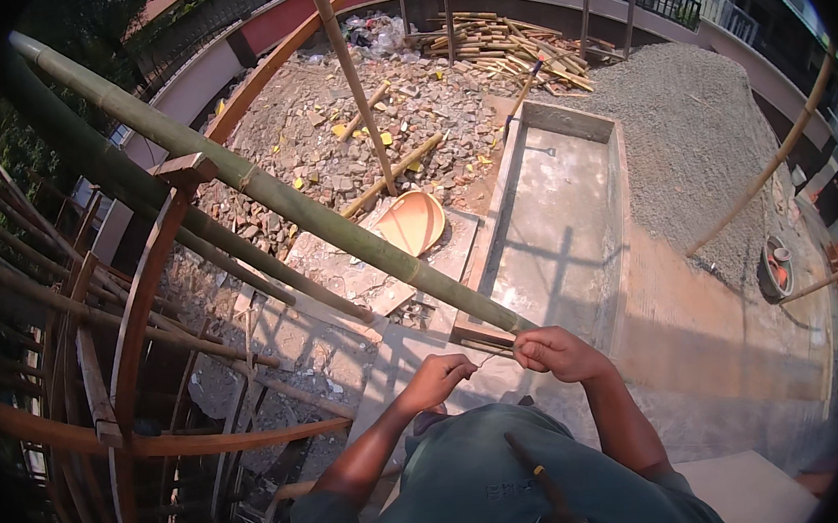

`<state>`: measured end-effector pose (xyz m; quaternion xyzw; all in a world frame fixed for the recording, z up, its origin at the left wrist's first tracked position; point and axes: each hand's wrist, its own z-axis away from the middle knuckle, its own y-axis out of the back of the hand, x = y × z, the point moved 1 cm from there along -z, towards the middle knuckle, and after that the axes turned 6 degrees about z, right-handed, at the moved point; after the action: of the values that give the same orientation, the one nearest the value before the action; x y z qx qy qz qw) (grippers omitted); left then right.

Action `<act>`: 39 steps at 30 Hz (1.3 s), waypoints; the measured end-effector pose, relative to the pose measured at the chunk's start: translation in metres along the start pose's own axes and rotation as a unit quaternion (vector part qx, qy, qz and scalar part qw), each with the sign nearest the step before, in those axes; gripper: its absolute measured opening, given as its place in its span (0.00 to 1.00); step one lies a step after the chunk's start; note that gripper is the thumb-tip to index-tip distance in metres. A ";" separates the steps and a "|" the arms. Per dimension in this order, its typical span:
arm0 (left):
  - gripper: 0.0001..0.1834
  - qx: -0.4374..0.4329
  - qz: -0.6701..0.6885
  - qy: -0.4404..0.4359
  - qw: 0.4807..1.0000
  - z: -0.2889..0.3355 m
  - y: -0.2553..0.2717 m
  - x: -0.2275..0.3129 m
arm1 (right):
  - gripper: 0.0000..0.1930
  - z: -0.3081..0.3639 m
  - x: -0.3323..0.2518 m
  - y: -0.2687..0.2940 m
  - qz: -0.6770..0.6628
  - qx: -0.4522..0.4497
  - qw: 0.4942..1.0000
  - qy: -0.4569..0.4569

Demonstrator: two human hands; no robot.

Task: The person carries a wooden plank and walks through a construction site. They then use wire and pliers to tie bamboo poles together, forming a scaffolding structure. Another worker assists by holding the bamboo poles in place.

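A thin wire (492, 358) stretches in a slight curve between my two hands, in front of my green shirt. My left hand (435, 384) is closed in a pinch on its one end. My right hand (561, 354) is closed round the other end, right by the lower end of a thick green bamboo pole (336, 229). Whether the right hand also touches the pole, I cannot tell. The pole slants from the upper left down to that hand. A dark tool handle (535, 468) with a yellow mark lies against my shirt.
Wooden beams and bamboo poles form a frame (132, 336) on the left. Below lie brick rubble (330, 160), an orange basin (413, 224) and a shallow concrete trough (622, 194). A gravel heap (686, 128) rises at the right, with a bucket (774, 268) nearby.
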<state>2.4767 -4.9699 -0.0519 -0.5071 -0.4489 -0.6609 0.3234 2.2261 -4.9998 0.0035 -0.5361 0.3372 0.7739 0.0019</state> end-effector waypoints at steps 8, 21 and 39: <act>0.21 0.016 0.007 -0.032 0.999 -0.015 0.029 -0.026 | 0.16 0.009 -0.028 0.008 -0.087 0.006 0.994 0.060; 0.15 0.244 -0.283 -0.155 0.915 -0.032 0.095 0.014 | 0.14 0.018 0.123 0.028 0.234 0.199 0.922 -0.236; 0.16 0.175 -0.160 0.099 0.966 0.070 0.099 -0.106 | 0.19 -0.027 -0.018 0.070 -0.162 -0.047 0.979 0.111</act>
<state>2.6201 -4.9464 -0.1215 -0.2964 -0.5989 -0.6619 0.3396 2.2300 -5.0618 0.0495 -0.6655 0.2072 0.7141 0.0648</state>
